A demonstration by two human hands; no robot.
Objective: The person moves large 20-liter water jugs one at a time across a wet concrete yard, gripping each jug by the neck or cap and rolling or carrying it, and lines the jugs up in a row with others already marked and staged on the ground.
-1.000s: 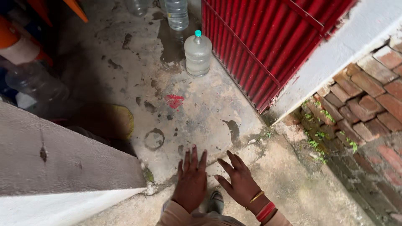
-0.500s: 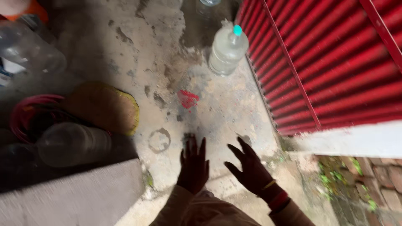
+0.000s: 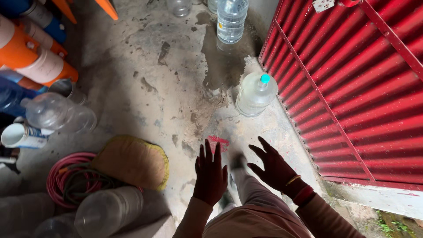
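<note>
Two bare hands hang spread over the stained concrete floor (image 3: 145, 83), palms down and fingers splayed wide, neither holding anything. The left hand (image 3: 210, 176) hovers just short of a small red scrap (image 3: 218, 142) lying on the floor; the right hand (image 3: 275, 167), with bangles at the wrist, is held out beside it, close to the red corrugated metal door (image 3: 352, 88). Beyond both, right by the door's foot, stands a large clear plastic water jug with a turquoise cap (image 3: 256, 93), upright and seemingly full. I'd reckon it heavy and smooth-sided, maybe damp from the wet patch nearby, so the neck under the cap plus a palm beneath looks the surest hold. A taller clear bottle (image 3: 231, 20) stands further back. To the left lie a coiled pink hose (image 3: 66, 176), a yellow-edged mat (image 3: 132, 161) and empty clear containers (image 3: 59, 113).
</note>
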